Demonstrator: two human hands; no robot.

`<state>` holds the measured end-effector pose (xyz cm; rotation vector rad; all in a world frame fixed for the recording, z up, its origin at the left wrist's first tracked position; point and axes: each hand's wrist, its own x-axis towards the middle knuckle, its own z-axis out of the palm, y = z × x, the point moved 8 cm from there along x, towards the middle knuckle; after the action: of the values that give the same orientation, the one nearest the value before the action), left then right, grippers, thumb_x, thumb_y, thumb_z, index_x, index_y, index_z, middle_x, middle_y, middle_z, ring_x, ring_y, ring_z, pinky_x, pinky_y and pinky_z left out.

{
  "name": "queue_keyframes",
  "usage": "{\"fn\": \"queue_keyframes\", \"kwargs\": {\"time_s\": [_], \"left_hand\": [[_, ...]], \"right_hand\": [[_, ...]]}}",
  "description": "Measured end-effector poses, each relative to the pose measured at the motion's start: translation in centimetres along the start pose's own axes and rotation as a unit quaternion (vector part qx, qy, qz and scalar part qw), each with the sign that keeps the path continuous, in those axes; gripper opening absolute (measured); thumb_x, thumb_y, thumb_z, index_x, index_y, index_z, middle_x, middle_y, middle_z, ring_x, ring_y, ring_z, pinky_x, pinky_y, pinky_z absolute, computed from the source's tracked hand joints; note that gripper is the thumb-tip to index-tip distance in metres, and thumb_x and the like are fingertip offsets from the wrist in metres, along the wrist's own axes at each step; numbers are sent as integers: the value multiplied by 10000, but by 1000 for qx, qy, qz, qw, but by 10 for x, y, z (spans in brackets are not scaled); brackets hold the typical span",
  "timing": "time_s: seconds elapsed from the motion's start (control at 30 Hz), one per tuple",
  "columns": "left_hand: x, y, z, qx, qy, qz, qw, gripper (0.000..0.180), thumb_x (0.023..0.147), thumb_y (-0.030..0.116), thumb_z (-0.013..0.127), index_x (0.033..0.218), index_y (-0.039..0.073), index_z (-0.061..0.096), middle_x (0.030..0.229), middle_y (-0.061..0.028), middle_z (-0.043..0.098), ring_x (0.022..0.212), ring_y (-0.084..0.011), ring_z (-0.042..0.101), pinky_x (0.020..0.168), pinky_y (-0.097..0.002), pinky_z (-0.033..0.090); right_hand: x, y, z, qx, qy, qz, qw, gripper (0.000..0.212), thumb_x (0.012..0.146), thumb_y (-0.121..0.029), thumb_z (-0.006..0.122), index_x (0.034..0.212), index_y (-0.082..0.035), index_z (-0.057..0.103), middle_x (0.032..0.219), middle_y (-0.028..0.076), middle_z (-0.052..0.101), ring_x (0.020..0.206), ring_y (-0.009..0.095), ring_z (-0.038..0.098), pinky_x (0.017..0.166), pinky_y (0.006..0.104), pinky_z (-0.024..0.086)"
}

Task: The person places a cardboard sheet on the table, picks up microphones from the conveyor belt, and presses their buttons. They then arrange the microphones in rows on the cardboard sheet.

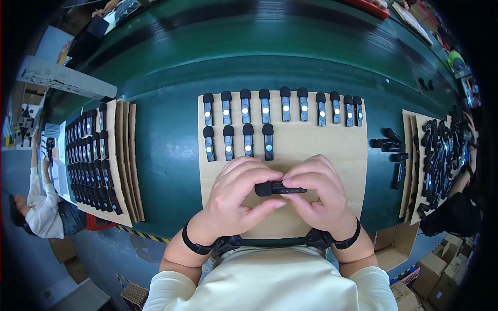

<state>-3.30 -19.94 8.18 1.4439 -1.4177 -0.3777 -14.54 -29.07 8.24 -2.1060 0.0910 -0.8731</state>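
Green workbench (171, 140) bears a cardboard sheet (321, 145); cardboard boxes (436, 269) crowd the floor.

Both forearms come up from the bottom edge, pale sleeves pushed up to the elbows, a dark band on each wrist. Left hand (236, 199) and right hand (316, 194) meet in the middle, knuckles up, fingers curled inward, thumbs and fingertips pinched together on something small and dark between them.
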Motion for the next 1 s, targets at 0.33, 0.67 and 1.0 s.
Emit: {"fn": "queue_keyframes", "kwargs": {"time_s": [0.33,0.67,1.0], "left_hand": [[0,2,-1,39,19,55,998,292,718,88,786,970,11,659,969,-113,669,878,-298,623,825,-415,493],[3,-8,5,102,-1,0,995,330,690,109,784,989,50,655,1024,-92,646,934,-295,606,818,-403,477],[-5,-15,14,202,-84,-27,975,242,727,192,794,890,71,662,966,-63,688,893,-255,640,806,-371,472]], "right_hand": [[-5,13,1,153,18,96,983,317,719,68,735,1006,-20,633,1014,121,641,889,232,603,764,317,472],[11,-8,-1,-1,-14,13,1000,332,726,36,740,1040,-15,643,984,133,668,805,290,639,708,357,510],[19,25,-6,-208,-82,21,974,311,716,31,724,1007,-8,621,1023,138,667,869,315,648,749,390,530]]}}
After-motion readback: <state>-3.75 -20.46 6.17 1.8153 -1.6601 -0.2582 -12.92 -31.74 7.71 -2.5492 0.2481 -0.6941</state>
